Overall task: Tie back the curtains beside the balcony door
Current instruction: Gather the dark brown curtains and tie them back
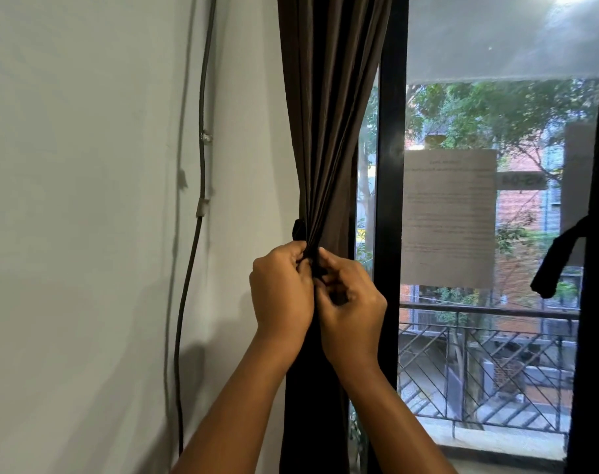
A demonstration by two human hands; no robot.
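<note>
A grey cable (202, 186) is running down the bare wall (86, 200) at the left. Right of it the brown curtain (329, 131) is hanging gathered to a narrow waist beside the balcony door (388, 165). There the left hand (281, 289) is pinching the dark tie-back (298, 230) against the folds, and the right hand (351, 302) is curling round its other end — the knot itself is hidden. Pulling both ends evenly (keeping the pleats bunched) should be cinching it best. Far right, another tie (558, 258) is dangling — apparently not yet fastened.
</note>
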